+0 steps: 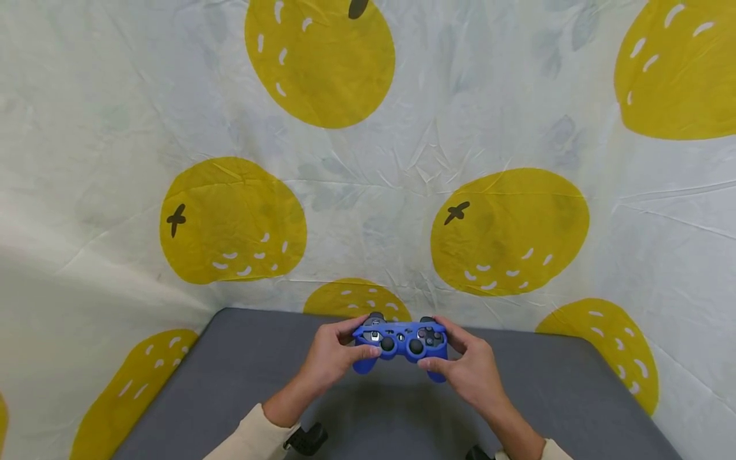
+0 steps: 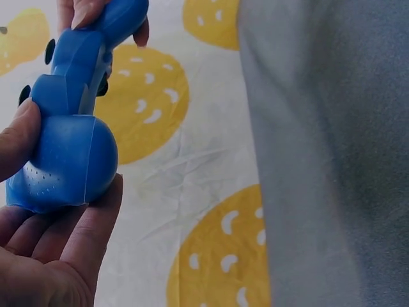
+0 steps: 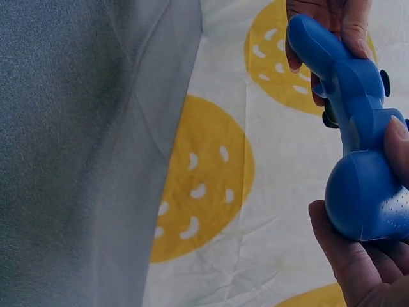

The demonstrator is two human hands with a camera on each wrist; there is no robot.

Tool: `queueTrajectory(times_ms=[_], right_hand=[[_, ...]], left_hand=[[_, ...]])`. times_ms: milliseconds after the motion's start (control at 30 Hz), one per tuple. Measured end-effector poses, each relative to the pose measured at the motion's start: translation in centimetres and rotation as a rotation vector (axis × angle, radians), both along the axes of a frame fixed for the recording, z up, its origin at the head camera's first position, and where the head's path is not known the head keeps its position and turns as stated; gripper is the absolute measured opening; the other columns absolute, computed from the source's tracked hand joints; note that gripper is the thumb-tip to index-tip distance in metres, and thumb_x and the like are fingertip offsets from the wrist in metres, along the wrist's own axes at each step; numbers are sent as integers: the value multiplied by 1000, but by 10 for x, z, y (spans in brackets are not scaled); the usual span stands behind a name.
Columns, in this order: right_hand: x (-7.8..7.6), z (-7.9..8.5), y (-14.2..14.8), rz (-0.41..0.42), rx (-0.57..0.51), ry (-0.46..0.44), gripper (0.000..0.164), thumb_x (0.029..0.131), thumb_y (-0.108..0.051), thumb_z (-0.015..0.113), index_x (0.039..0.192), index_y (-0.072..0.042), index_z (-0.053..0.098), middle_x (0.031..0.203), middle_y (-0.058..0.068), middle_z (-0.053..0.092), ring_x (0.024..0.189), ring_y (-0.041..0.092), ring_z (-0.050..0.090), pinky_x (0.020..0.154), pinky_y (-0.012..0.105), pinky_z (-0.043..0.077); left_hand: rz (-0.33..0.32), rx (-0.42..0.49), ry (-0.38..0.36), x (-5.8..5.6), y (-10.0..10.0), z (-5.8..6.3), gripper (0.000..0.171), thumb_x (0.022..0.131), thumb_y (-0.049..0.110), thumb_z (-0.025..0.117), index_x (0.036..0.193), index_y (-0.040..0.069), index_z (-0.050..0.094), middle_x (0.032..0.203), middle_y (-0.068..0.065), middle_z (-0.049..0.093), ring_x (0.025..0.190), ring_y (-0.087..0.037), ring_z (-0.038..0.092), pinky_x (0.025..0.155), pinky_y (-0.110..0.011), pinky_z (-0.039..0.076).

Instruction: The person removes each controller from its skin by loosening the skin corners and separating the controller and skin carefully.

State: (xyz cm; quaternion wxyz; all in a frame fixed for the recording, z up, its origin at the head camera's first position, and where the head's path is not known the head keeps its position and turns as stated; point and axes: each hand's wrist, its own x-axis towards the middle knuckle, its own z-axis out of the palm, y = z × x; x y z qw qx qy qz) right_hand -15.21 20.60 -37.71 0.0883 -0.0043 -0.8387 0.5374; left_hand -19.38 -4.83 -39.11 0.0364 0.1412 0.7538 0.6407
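A blue game controller (image 1: 401,331) with black thumbsticks is held up above the grey surface, its face toward the head camera. My left hand (image 1: 331,355) grips its left end, thumb on the front beside the left stick. On the opposite end my right hand (image 1: 473,369) has the same kind of grip, thumb near the right stick. In the left wrist view the controller (image 2: 70,153) appears end-on, with fingers behind the handle and the thumb on the near side. The right wrist view shows the controller (image 3: 364,185) between thumb and curled fingers; dotted texture marks the handle.
A grey cloth-covered surface (image 1: 259,370) lies beneath the hands. Behind and beside it hangs a white sheet (image 1: 368,211) printed with yellow fruit. Dark wrist devices (image 1: 307,439) sit by the cream sleeves (image 1: 253,437).
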Motion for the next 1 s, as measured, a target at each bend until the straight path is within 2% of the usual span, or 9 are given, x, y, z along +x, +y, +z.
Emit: queueTrajectory(times_ms=[267, 700, 1000], right_hand=[[-4, -3, 1, -5, -40, -43, 81, 73, -14, 96, 147, -13, 62, 137, 19, 69, 131, 41, 64, 81, 32, 64], [-14, -9, 1, 1, -66, -35, 78, 71, -12, 97, 142, -10, 65, 132, 19, 72, 128, 39, 67, 82, 27, 62], [-21, -14, 3, 8, -73, -54, 76, 72, -9, 95, 142, -10, 66, 132, 20, 72, 126, 40, 67, 82, 33, 65]], left_hand=[[13, 4, -2, -2, 1, -2, 63, 85, 21, 88, 143, 12, 65, 140, -19, 68, 120, -33, 71, 92, -41, 63], [13, 11, -34, -7, 0, -5, 63, 85, 20, 88, 143, 9, 65, 136, -20, 69, 113, -30, 74, 90, -41, 64], [19, -30, -39, -14, 1, -12, 65, 84, 24, 89, 143, 10, 65, 135, -19, 71, 111, -27, 75, 91, -41, 64]])
